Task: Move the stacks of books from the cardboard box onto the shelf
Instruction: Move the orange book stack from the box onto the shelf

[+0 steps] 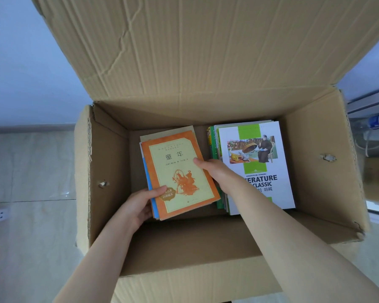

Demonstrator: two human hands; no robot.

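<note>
An open cardboard box [105,162] holds two stacks of books. The left stack [177,171] is topped by an orange and cream book and sits tilted. My left hand [140,204] grips its near left corner, thumb on the cover. My right hand [210,169] grips its right edge, thumb on top, fingers hidden beneath between the two stacks. The right stack [260,149] is topped by a white and green book reading "LITERATURE CLASSIC"; my right forearm crosses over it. No shelf is in view.
The box's back flap [195,51] stands upright and its near flap [195,248] folds inward under my arms. Pale tiled floor [31,171] lies to the left. A bottle and white cables [376,127] sit to the right outside the box.
</note>
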